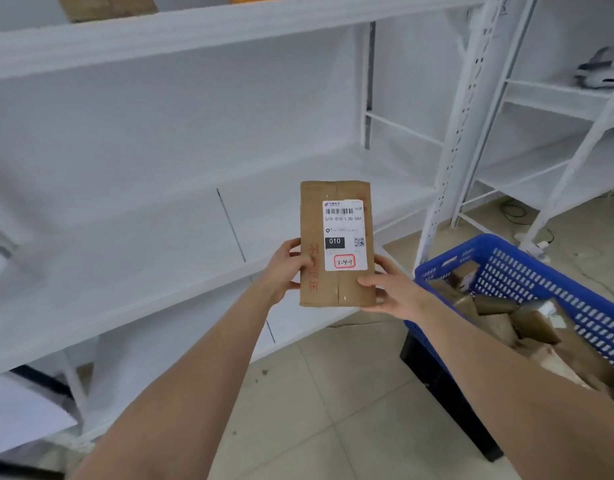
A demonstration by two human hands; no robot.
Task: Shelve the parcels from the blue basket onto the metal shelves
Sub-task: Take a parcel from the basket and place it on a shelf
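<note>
While my left hand point(286, 268) and right hand point(393, 292) clasp the flat brown cardboard parcel point(336, 244) by its long sides, in the air before the white metal shelf point(142, 244), I should lay it flat, well back.

a black stand point(444, 389) sits on the tiled floor point(298, 410), cables point(513, 210) trailing farther back.

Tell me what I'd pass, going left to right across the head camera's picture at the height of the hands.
left hand → cardboard parcel, held between both hands → right hand → blue basket with more parcels in it
</note>
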